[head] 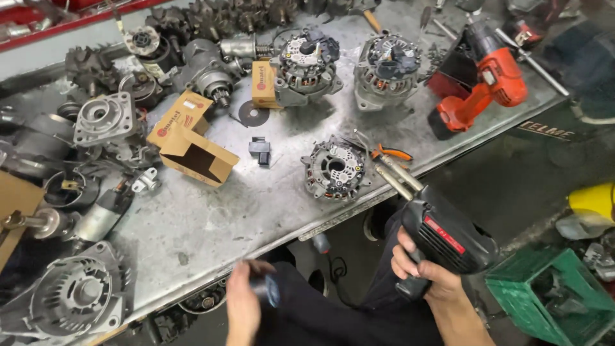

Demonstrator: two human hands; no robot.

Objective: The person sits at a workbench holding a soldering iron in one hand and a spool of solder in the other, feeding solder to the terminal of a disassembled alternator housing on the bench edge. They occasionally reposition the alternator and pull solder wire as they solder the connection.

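Black soldering gun point(448, 240), right fingers point(410, 264) wrapped

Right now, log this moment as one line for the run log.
right hand: grips black soldering gun, tip near round rectifier plate | left hand: holds small dark part, blurred | metal workbench

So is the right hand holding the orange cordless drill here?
No. The right hand grips a black soldering gun near the bench edge, while the orange cordless drill lies untouched on the metal bench.
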